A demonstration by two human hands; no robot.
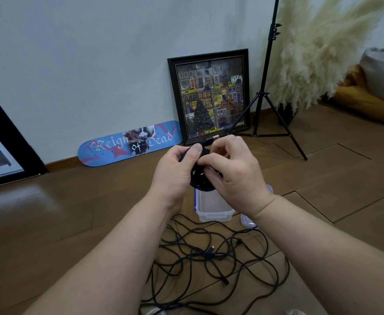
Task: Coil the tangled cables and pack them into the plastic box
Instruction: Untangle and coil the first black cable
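A coiled black cable [200, 180] hangs between both hands, held above the floor. My left hand [174, 170] grips the coil from the left, thumb on top. My right hand [232, 169] pinches the cable's end, whose plug [212, 139] sticks up behind the fingers. Right below the hands an open clear plastic box [213, 208] stands on the wooden floor, and I see nothing inside it. Its lid [248, 222] lies to the right, mostly hidden by my right forearm. Closer to me, a tangle of black cables [211, 258] sprawls over the floor.
A blue skateboard deck [127, 144] and a framed picture [210, 96] lean against the wall. A black tripod stand [263, 96] rises at the right beside pampas grass [318, 48]. Cushions [373, 92] lie at far right. A dark-framed panel [2, 144] leans at the left.
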